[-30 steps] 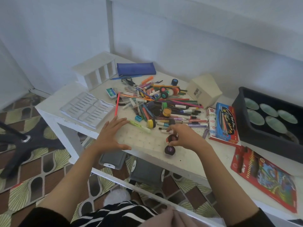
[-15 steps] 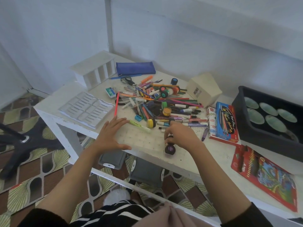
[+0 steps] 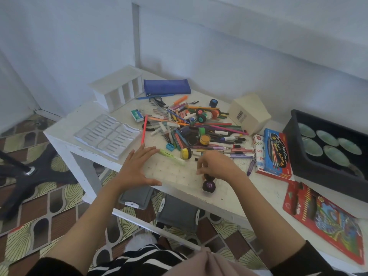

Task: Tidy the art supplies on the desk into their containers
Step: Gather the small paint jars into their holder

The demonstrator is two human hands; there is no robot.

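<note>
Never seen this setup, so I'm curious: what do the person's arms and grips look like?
Bare forearms come out of a black left sleeve and black right sleeve near the elbows. The left grip and right grip are bare hands: no glove or watch shows. A black-and-white striped top lies between the sleeves.

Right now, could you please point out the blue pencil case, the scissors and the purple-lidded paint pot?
blue pencil case (image 3: 166, 87), head view, middle of its side.
scissors (image 3: 158, 99), head view, black handle loop.
purple-lidded paint pot (image 3: 208, 184), head view, centre of its lid.
</note>
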